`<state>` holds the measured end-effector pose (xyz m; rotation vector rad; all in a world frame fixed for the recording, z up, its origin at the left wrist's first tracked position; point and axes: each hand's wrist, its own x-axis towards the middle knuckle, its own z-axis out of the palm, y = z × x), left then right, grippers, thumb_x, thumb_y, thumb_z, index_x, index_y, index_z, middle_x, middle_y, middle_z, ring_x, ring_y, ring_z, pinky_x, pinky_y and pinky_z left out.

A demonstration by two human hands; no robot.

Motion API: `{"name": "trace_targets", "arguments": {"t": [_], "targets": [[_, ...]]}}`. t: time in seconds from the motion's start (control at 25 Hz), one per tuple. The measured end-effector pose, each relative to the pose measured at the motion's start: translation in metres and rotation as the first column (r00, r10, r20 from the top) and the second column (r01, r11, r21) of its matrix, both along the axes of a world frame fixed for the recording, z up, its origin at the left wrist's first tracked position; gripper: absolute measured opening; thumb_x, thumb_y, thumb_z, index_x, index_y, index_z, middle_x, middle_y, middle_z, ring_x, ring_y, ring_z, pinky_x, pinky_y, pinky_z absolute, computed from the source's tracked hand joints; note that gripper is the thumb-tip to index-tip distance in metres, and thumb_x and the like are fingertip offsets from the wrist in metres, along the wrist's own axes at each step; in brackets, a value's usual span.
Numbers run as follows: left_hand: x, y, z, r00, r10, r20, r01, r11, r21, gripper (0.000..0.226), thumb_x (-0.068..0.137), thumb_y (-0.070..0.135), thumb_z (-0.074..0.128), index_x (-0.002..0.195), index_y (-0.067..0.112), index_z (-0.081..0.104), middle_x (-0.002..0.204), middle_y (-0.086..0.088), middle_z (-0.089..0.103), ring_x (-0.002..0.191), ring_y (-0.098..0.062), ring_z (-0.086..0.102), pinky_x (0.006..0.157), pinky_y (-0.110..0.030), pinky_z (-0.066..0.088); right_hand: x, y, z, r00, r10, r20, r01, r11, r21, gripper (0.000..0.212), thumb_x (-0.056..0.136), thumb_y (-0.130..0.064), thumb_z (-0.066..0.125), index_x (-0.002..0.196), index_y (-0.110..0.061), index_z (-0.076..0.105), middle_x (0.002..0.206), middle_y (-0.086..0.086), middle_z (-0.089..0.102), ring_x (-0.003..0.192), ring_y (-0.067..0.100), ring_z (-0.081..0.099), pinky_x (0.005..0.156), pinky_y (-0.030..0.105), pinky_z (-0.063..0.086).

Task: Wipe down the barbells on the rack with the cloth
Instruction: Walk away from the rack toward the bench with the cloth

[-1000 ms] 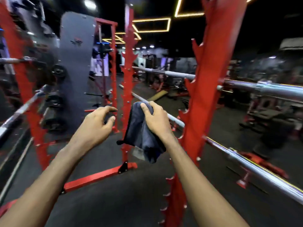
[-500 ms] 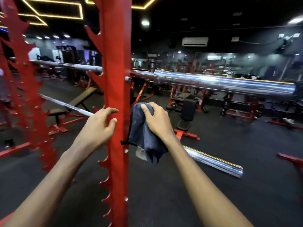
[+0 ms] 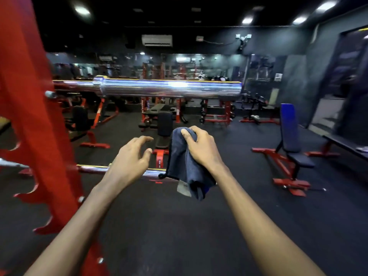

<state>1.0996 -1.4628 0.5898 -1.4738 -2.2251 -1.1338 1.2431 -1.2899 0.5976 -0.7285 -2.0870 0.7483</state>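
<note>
My right hand (image 3: 201, 148): fingers curled round the dark cloth (image 3: 183, 168), centre frame. My left hand (image 3: 129, 162): loosely spread, holding nothing. Upper barbell (image 3: 169, 88): 12 o'clock, running from the red rack (image 3: 29, 96) at 9 o'clock. Lower barbell (image 3: 93, 168): behind both hands.

Dark cloth (image 3: 185, 166) bunched, hanging — two chrome barbells (image 3: 171, 88) racked horizontally.

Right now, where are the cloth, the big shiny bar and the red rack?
cloth (image 3: 180, 164): head view, middle of the hanging fold.
bar (image 3: 171, 89): head view, middle of its thick sleeve.
rack (image 3: 29, 100): head view, face of the red upright.
</note>
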Motion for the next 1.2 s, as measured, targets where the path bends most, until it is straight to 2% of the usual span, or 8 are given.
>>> {"name": "trace_targets", "arguments": {"t": [0.12,0.24,0.36,0.56,0.68,0.84,1.0,1.2], "targets": [[0.031,0.041,-0.006,0.99,-0.139,0.01,0.139,0.99,-0.014,0.033,0.099,0.018,0.056,0.132,0.021,0.06,0.123,0.005,0.061,0.081,-0.009,0.052,0.086,-0.019,0.037,0.051,0.025,-0.004,0.991,-0.129,0.019,0.129,0.992,-0.005,0.031,0.103,-0.053,0.048,0.107,-0.028,0.066,0.105,-0.001,0.073,0.103,0.027,0.066,0.089,0.046,0.055],[0.061,0.084,-0.01,0.965,-0.258,0.04,0.26,0.964,-0.057,0.033,0.1,0.021,0.054,0.132,0.023,0.058,0.122,0.003,0.061,0.101,-0.013,0.06,0.097,-0.031,0.045,0.105,0.054,-0.005,0.963,-0.266,0.042,0.266,0.964,-0.013,0.032,0.103,-0.053,0.05,0.112,-0.024,0.058,0.109,0.002,0.07,0.106,0.029,0.064,0.088,0.046,0.053],[0.08,0.126,-0.01,0.946,-0.322,0.049,0.325,0.941,-0.098,0.035,0.099,0.024,0.052,0.134,0.024,0.056,0.125,0.001,0.059,0.099,-0.014,0.063,0.101,-0.035,0.044,0.151,0.087,0.0,0.919,-0.384,0.088,0.386,0.923,0.0,0.037,0.104,-0.053,0.05,0.11,-0.017,0.046,0.104,0.006,0.065,0.104,0.035,0.063,0.081,0.045,0.049],[0.112,0.199,-0.008,0.938,-0.344,0.033,0.345,0.927,-0.148,0.038,0.098,0.021,0.054,0.136,0.019,0.056,0.131,-0.005,0.06,0.113,-0.02,0.06,0.103,-0.032,0.041,0.213,0.154,-0.002,0.873,-0.471,0.127,0.475,0.88,-0.002,0.038,0.102,-0.056,0.052,0.111,-0.019,0.053,0.112,0.011,0.07,0.109,0.037,0.064,0.092,0.049,0.052],[0.128,0.24,-0.008,0.939,-0.341,0.042,0.343,0.921,-0.187,0.041,0.099,0.023,0.054,0.14,0.02,0.053,0.137,-0.005,0.057,0.118,-0.021,0.057,0.1,-0.029,0.039,0.236,0.196,-0.008,0.872,-0.471,0.133,0.472,0.881,0.024,0.038,0.103,-0.053,0.051,0.113,-0.018,0.065,0.115,0.013,0.072,0.113,0.038,0.063,0.09,0.044,0.051],[0.147,0.301,-0.004,0.951,-0.301,0.072,0.309,0.93,-0.198,0.044,0.099,0.025,0.055,0.143,0.022,0.051,0.14,-0.003,0.055,0.099,-0.015,0.054,0.096,-0.03,0.041,0.261,0.268,-0.011,0.888,-0.432,0.159,0.433,0.901,0.033,0.035,0.102,-0.055,0.051,0.109,-0.026,0.069,0.111,0.01,0.074,0.113,0.038,0.063,0.092,0.047,0.053],[0.149,0.355,-0.002,0.975,-0.215,0.058,0.222,0.943,-0.25,0.047,0.1,0.024,0.055,0.146,0.019,0.048,0.147,-0.006,0.051,0.125,-0.027,0.054,0.107,-0.033,0.039,0.266,0.337,-0.009,0.909,-0.372,0.188,0.371,0.928,0.043,0.031,0.102,-0.054,0.052,0.109,-0.03,0.07,0.113,0.01,0.073,0.115,0.038,0.062,0.096,0.049,0.053],[0.132,0.406,-0.003,0.99,-0.114,0.081,0.135,0.931,-0.339,0.05,0.1,0.023,0.057,0.148,0.017,0.046,0.152,-0.009,0.047,0.138,-0.026,0.045,0.112,-0.031,0.033,0.234,0.41,-0.02,0.931,-0.274,0.241,0.27,0.962,0.049,0.029,0.102,-0.051,0.053,0.119,-0.034,0.069,0.122,0.009,0.073,0.117,0.038,0.064,0.097,0.047,0.054]]}}
